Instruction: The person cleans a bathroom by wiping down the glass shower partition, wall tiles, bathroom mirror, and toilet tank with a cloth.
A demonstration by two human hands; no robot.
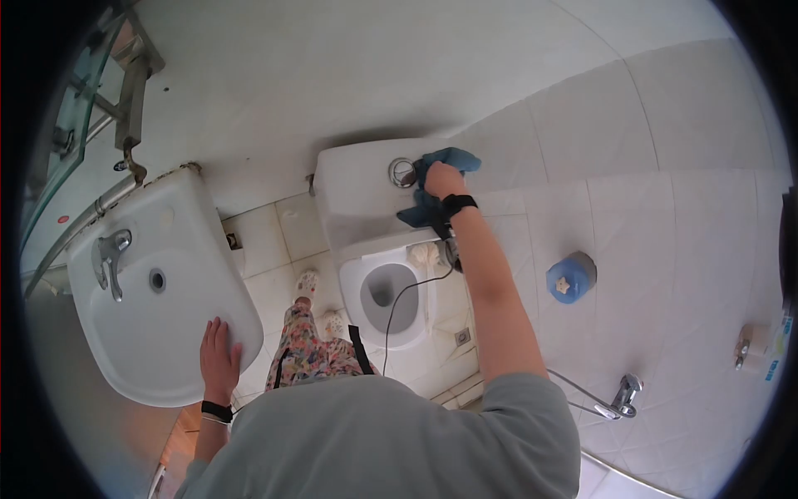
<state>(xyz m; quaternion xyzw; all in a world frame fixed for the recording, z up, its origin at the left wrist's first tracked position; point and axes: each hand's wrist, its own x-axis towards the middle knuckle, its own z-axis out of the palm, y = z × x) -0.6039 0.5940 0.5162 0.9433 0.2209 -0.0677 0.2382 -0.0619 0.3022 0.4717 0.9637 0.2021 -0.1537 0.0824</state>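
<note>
My right hand (pixel 443 180) is closed on a dark blue cloth (pixel 455 157), pressed to the right side of the toilet tank lid (pixel 353 179). Folds of the cloth stick out on both sides of the fist. Just left of the hand is the round chrome flush button (pixel 402 172). Below the tank, the toilet bowl (pixel 353 291) stands with its seat opening uncovered. My left hand (pixel 218 356) lies flat on the rim of the white sink (pixel 179 249), fingers stretched out and holding nothing.
A chrome faucet (pixel 112 262) rises from the sink, with a glass shelf (pixel 79 158) above. On the right tiled wall are a blue round holder (pixel 569 279) and a shower mixer (pixel 619 399). A thin black cable (pixel 397 303) hangs in front of the toilet bowl.
</note>
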